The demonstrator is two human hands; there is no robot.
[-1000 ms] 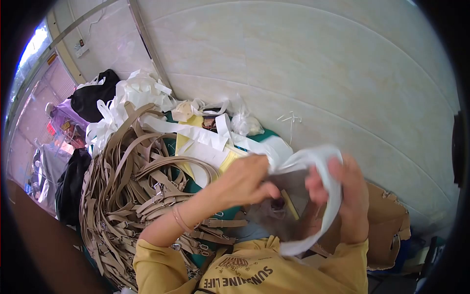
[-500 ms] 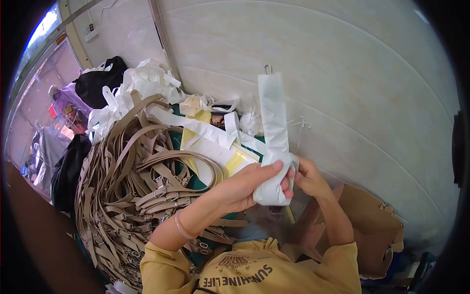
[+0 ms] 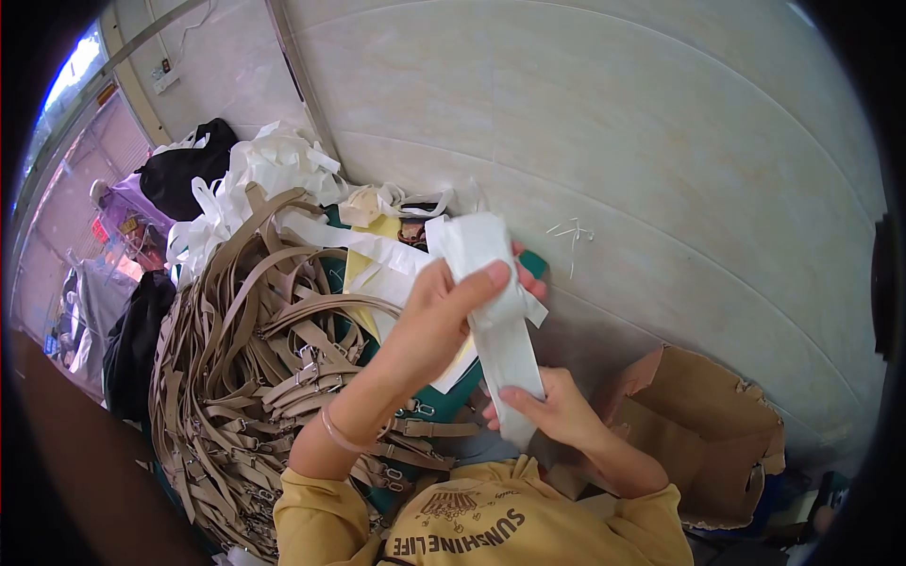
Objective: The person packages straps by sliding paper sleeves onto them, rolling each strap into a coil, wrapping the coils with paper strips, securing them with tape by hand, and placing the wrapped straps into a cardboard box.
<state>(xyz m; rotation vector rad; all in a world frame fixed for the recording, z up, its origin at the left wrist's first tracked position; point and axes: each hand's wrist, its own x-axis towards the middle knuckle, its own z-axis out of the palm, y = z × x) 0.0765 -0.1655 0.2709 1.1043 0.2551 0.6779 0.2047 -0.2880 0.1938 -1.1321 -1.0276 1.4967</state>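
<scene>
My left hand (image 3: 444, 307) grips the upper part of a flat white wrapped bundle (image 3: 478, 247), its thumb across the front and fingertips showing behind the far edge. The bundle looks like thin paper or fabric-like sheet; what lies inside is hidden. A long white tail (image 3: 510, 363) runs down from it. Pinching this tail near its lower end is my right hand (image 3: 552, 407), thumb in front. Just left of my left arm lies a big pile of beige straps (image 3: 255, 330) with metal buckles and clips.
White strips (image 3: 274, 160) are heaped behind the straps. Yellow and white sheets (image 3: 377, 274) lie on the green surface (image 3: 462, 389). An open, torn cardboard box (image 3: 703, 434) stands at the right. The pale wall (image 3: 661, 141) rises close behind; black bags (image 3: 193, 170) sit at the left.
The white bundle has swung round: the long end with a metal loop no longer points up, and a white tail now hangs downward. My left hand moved up and left; my right hand moved lower.
</scene>
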